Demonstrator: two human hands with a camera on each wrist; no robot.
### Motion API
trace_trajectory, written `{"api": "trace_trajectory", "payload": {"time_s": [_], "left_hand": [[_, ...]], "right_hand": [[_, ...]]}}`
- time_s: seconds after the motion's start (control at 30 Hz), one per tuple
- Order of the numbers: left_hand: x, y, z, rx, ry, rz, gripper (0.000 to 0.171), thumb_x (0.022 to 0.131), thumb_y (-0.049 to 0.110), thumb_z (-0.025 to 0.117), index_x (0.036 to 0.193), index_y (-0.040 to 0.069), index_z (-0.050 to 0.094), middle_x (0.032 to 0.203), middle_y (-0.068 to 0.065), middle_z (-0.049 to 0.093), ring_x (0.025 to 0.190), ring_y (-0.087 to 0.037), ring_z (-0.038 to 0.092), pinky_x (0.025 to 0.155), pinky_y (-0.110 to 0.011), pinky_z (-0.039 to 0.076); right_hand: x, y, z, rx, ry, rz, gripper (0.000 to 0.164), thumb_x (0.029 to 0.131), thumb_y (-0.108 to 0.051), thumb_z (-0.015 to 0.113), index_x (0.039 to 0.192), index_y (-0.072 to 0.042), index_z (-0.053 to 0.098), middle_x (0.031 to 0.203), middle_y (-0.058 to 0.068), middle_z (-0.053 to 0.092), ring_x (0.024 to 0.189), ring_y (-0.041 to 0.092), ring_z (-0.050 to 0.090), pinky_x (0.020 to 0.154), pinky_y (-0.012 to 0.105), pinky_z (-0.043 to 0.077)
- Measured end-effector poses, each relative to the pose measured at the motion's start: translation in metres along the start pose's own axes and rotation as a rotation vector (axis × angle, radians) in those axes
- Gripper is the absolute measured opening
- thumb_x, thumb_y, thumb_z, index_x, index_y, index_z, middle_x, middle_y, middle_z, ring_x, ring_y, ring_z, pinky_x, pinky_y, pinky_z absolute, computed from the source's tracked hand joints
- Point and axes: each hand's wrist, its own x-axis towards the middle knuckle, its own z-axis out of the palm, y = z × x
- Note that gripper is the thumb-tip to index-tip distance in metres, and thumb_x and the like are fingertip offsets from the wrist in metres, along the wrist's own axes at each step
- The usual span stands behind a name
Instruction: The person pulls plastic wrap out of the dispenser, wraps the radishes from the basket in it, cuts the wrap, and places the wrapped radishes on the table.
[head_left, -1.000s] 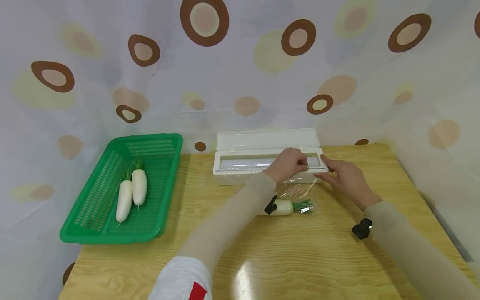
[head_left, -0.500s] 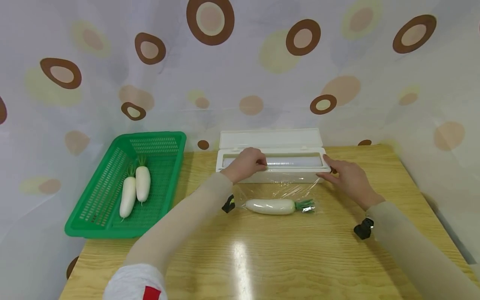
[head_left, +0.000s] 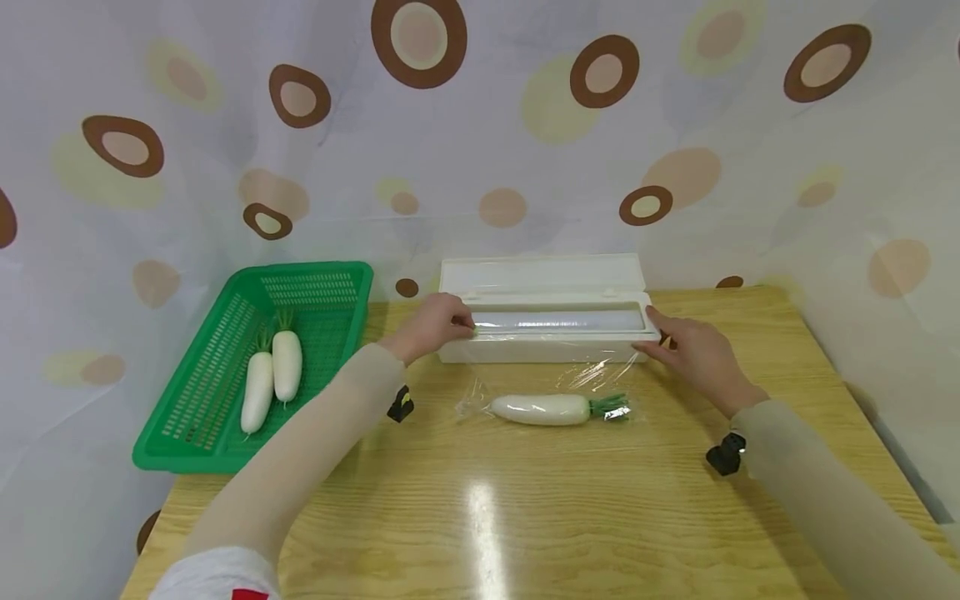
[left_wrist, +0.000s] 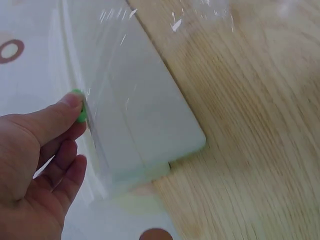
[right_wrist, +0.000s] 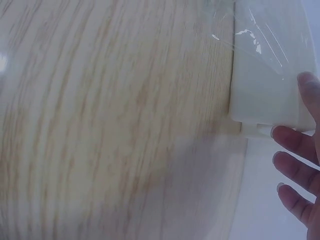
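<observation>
A long white cling film dispenser (head_left: 540, 350) stands at the back of the table, lid raised, with the film roll (head_left: 570, 320) inside. My left hand (head_left: 429, 327) pinches a small green slide cutter (left_wrist: 81, 116) at the dispenser's left end. With thumb and fingers my right hand (head_left: 697, 360) grips the right end; in the right wrist view its thumb (right_wrist: 311, 92) lies on the front face. Clear cling film (head_left: 474, 403) hangs from the dispenser's front down over a white radish (head_left: 540, 408) with short green stems, lying sideways on the table.
At the left stands a green plastic basket (head_left: 348, 358) holding two white radishes (head_left: 258, 392) with leaf stubs. A patterned curtain (head_left: 480, 125) closes off the back and sides. The wooden table (head_left: 585, 517) stretches towards me in front of the radish.
My left hand has slid leftward along the dispenser's front edge, from near the right end to the left end, uncovering the roll and radish. The right hand keeps its grip.
</observation>
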Motion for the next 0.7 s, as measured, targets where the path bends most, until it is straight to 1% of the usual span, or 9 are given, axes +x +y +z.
{"api": "trace_trajectory", "payload": {"time_s": [0.07, 0.13, 0.23, 0.37, 0.4, 0.6, 0.7], "left_hand": [[-0.005, -0.006, -0.005, -0.004, -0.001, -0.006, 0.01, 0.098, 0.009, 0.073, 0.096, 0.002, 0.079, 0.097, -0.011, 0.074, 0.092, -0.025, 0.066, 0.086, -0.037, 0.056], [-0.01, -0.012, -0.009, -0.003, 0.0, -0.028, 0.009, 0.098, 0.01, 0.074, 0.096, 0.003, 0.08, 0.099, -0.01, 0.073, 0.094, -0.025, 0.067, 0.086, -0.038, 0.056], [-0.016, -0.017, -0.014, -0.004, -0.01, -0.046, 0.008, 0.097, 0.011, 0.075, 0.098, 0.005, 0.08, 0.101, -0.008, 0.074, 0.097, -0.026, 0.067, 0.087, -0.038, 0.056], [-0.019, -0.018, -0.018, 0.02, -0.031, -0.036, 0.009, 0.098, 0.012, 0.074, 0.099, 0.006, 0.08, 0.102, -0.007, 0.074, 0.098, -0.025, 0.067, 0.086, -0.038, 0.057], [-0.019, -0.018, -0.019, 0.038, -0.035, -0.031, 0.009, 0.098, 0.012, 0.074, 0.098, 0.006, 0.08, 0.102, -0.007, 0.074, 0.097, -0.024, 0.066, 0.086, -0.038, 0.057], [-0.027, -0.021, -0.023, 0.059, -0.017, -0.037, 0.006, 0.096, 0.009, 0.075, 0.094, 0.006, 0.08, 0.096, -0.006, 0.075, 0.087, -0.021, 0.068, 0.082, -0.038, 0.058], [-0.027, -0.021, -0.022, 0.053, -0.013, -0.044, 0.006, 0.096, 0.009, 0.075, 0.095, 0.006, 0.079, 0.097, -0.006, 0.075, 0.089, -0.021, 0.069, 0.083, -0.038, 0.058]], "right_hand": [[0.001, -0.001, 0.0, 0.0, 0.001, -0.004, 0.064, 0.089, -0.023, 0.084, 0.141, 0.006, 0.06, 0.078, 0.004, 0.068, 0.062, 0.015, 0.054, 0.053, 0.032, 0.043], [0.002, -0.001, 0.0, 0.001, 0.004, -0.007, 0.064, 0.089, -0.022, 0.084, 0.14, 0.006, 0.06, 0.078, 0.004, 0.068, 0.063, 0.016, 0.055, 0.054, 0.033, 0.044], [0.002, 0.0, 0.0, -0.001, 0.005, -0.009, 0.064, 0.088, -0.022, 0.085, 0.14, 0.007, 0.061, 0.078, 0.004, 0.068, 0.063, 0.016, 0.057, 0.054, 0.034, 0.044], [0.002, 0.0, 0.0, -0.003, -0.001, -0.005, 0.065, 0.088, -0.023, 0.085, 0.141, 0.006, 0.06, 0.079, 0.003, 0.068, 0.065, 0.017, 0.059, 0.054, 0.034, 0.045], [0.002, 0.0, 0.001, -0.001, -0.002, -0.006, 0.065, 0.088, -0.023, 0.084, 0.141, 0.006, 0.06, 0.079, 0.004, 0.069, 0.065, 0.017, 0.059, 0.055, 0.035, 0.046], [0.0, 0.004, 0.004, 0.006, -0.01, 0.001, 0.065, 0.09, -0.025, 0.083, 0.142, 0.006, 0.058, 0.079, 0.003, 0.067, 0.067, 0.017, 0.058, 0.056, 0.033, 0.046], [-0.001, 0.007, 0.004, 0.013, -0.019, 0.015, 0.067, 0.091, -0.026, 0.083, 0.144, 0.006, 0.057, 0.08, 0.003, 0.066, 0.068, 0.017, 0.058, 0.056, 0.033, 0.046]]}}
